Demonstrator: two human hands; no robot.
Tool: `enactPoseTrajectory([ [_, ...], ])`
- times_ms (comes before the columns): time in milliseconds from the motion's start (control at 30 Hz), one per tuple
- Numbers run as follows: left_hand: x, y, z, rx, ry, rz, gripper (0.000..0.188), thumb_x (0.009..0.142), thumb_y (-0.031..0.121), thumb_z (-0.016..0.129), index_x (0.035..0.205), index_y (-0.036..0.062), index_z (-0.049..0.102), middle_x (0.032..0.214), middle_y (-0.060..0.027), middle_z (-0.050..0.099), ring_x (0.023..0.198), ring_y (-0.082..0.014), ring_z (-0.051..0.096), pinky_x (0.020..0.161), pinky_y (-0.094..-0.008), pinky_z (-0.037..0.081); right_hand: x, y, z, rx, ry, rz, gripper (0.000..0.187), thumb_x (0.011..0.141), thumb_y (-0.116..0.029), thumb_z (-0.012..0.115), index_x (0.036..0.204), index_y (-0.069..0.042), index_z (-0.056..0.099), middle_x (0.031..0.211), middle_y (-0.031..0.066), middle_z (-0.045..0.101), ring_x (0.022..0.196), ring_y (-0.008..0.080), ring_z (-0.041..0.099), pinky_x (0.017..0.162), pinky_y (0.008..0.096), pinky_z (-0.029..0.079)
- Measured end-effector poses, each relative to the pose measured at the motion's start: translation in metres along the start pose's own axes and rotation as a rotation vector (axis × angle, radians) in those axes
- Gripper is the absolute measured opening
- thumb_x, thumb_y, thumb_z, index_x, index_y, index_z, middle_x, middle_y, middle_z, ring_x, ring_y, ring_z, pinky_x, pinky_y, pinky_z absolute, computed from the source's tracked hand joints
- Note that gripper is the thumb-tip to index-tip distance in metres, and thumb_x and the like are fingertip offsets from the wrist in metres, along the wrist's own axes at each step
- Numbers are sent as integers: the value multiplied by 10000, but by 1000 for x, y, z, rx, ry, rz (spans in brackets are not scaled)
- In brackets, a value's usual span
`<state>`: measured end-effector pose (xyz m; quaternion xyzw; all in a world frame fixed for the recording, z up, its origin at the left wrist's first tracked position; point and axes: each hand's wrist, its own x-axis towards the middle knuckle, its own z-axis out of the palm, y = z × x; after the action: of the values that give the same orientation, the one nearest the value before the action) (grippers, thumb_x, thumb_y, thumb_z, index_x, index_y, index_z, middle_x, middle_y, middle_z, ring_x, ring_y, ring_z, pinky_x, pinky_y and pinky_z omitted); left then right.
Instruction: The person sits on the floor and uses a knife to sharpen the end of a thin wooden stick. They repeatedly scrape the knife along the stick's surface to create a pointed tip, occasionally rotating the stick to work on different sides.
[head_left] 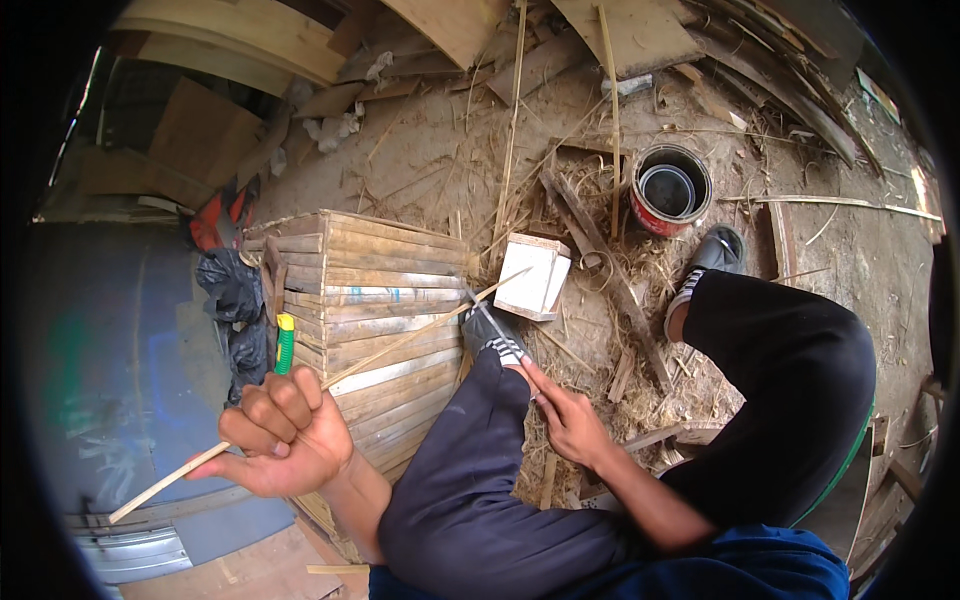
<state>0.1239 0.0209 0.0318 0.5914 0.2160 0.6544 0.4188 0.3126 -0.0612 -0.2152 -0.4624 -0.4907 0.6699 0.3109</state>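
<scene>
My left hand [285,430] is closed round a thin bamboo strip [400,343], whose pale end juts out past the thumb at lower left. The strip slants up to the right, across the face of a crate-like stand of wooden slats [385,272]. In my right hand [575,425], held over my left shin, is a knife with a narrow grey blade [497,325]. Its blade crosses the strip near the strip's far end; whether the two touch, I cannot tell. The knife's handle is mostly hidden by my fingers.
Beyond the blade stands a small white-topped wooden block [530,276]. A red can [658,215] sits near my right foot. Planks [605,260], long strips and shavings litter the dirt floor. A green-handled tool [286,345] and a black plastic bag [230,285] are left of the slatted stand.
</scene>
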Motion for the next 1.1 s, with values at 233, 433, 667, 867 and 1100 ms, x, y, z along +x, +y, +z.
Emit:
enactPoseTrajectory([
  [233,5,-7,-6,-109,-51,42,732,984,724,411,532,163,280,437,42,188,415,-78,96,470,-280,98,17,5,-2,-35,32,-52,539,1059,-87,440,1580,-188,349,1484,207,500,1340,408,488,1134,408,423],
  [433,11,-11,-4,-103,-21,75,750,985,730,400,512,159,292,416,44,203,388,-72,100,443,-262,108,36,16,-5,-72,94,325,550,1062,-101,437,1584,-251,351,1290,274,638,1069,348,715,1004,421,534],
  [667,12,-12,-6,-149,-17,48,695,964,677,522,537,177,299,444,56,174,414,-65,102,467,-278,89,47,29,-5,-195,214,303,597,1040,-123,523,1563,-369,374,1176,243,700,757,339,742,788,462,611],
  [867,11,-12,-8,-151,22,68,704,972,703,475,558,173,268,470,49,168,445,-84,89,492,-295,95,53,44,11,-151,273,-104,577,1060,-173,468,1570,-405,330,957,296,697,767,441,708,718,516,561],
  [1100,12,-13,-6,-95,33,44,695,975,713,454,583,172,261,487,43,163,484,-95,87,509,-302,100,60,79,1,-187,210,-40,596,1038,-173,494,1565,-398,332,824,314,672,781,496,676,745,578,525],
])
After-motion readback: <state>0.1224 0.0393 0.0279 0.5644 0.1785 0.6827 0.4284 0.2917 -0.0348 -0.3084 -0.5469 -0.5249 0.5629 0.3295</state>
